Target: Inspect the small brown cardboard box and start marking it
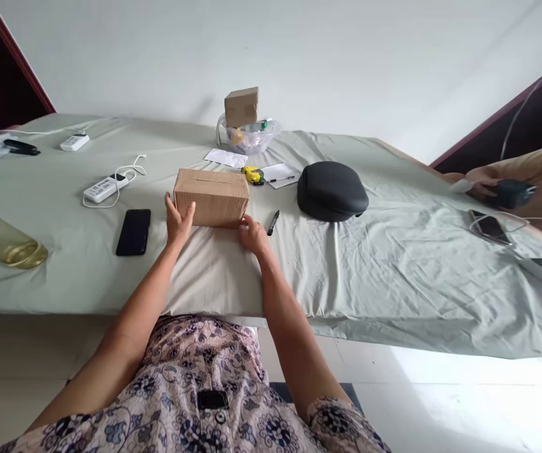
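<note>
A closed brown cardboard box (211, 198) is on the cloth-covered table in front of me, held between my two hands. My left hand (179, 220) grips its left end, with the thumb on the front face and the fingers around the side. At the lower right front corner, my right hand (254, 235) has its fingers on the box, some of them hidden by the hand itself. A black marker pen (273, 223) lies just right of that hand. Beyond the box's right end sits a yellow tape measure (252, 175).
A clear plastic basket (252, 139) stands by the wall with a smaller cardboard box (241, 107) on top. To the right is a black zip case (332, 191). Left lie a black phone (133, 232), a power strip (105, 188) and a bottle (6, 242). Another person's hand (481, 182) shows far right.
</note>
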### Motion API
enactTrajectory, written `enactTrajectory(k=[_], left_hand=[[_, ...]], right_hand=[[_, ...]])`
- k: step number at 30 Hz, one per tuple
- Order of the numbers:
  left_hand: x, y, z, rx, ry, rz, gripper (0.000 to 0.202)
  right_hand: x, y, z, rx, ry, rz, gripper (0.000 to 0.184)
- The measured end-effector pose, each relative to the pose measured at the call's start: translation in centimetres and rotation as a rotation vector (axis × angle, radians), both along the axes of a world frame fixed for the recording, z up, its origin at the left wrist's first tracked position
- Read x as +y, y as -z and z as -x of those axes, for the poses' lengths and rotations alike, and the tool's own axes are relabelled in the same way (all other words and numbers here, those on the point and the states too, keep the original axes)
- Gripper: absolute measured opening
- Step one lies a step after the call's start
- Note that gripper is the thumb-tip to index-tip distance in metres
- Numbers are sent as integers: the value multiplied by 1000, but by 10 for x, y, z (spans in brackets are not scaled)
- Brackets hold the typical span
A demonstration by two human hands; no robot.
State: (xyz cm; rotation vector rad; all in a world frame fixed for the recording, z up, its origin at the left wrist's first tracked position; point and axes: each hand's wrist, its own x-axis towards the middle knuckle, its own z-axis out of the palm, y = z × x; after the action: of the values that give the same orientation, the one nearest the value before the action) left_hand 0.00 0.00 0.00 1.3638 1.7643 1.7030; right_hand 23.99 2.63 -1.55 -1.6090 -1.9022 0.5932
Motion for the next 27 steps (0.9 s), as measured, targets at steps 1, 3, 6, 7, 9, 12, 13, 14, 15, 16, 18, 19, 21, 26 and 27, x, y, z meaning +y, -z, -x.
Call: enactTrajectory(k=[1, 3, 6, 7, 9, 12, 13, 14, 15, 16, 18, 19, 21, 26, 27], left_hand=[[0, 8, -3, 6, -14, 26, 89], [-3, 18, -5, 44, -47, 61, 86], [-9, 20, -1, 90, -71, 49, 71], [-10, 18, 0, 100, -72, 34, 65], [-12, 13, 2, 124, -80, 2, 53], [-15, 7, 0, 170, -92, -57, 45], [-17, 5, -2, 171, -81, -84, 44], [-18, 5, -4, 160, -60, -113, 45], [-20, 5, -6, 141, -33, -142, 47], [-21, 5, -8, 119, -5, -166, 50], [-23, 7, -13, 91, 37, -190, 56], [-23, 9, -15, 89, 45, -189, 58], [-23, 13, -18, 107, 32, -172, 57], [-21, 18, -23, 232, -71, -173, 62], [-21, 18, -23, 260, -86, -189, 65]], right_hand=[[-1, 1, 3, -24, -14, 0, 47], [-3, 2, 6, -44, -30, 0, 40], [-4, 3, 5, 43, -34, -57, 36], [-4, 2, 3, 89, -28, -94, 36], [-5, 0, 1, 165, 3, -171, 36], [-10, -6, 1, 210, 103, -249, 40], [-12, -8, 2, 217, 140, -268, 42], [-14, -10, 3, 227, 173, -286, 44], [-17, -12, 5, 237, 198, -302, 47], [-19, -14, 6, 246, 216, -318, 53], [-23, -19, 10, 246, 243, -337, 66], [-26, -21, 12, 229, 255, -334, 73], [-30, -24, 16, 172, 272, -304, 83], [-33, -22, 24, 37, 296, -316, 84], [-32, -20, 25, 25, 309, -356, 82]])
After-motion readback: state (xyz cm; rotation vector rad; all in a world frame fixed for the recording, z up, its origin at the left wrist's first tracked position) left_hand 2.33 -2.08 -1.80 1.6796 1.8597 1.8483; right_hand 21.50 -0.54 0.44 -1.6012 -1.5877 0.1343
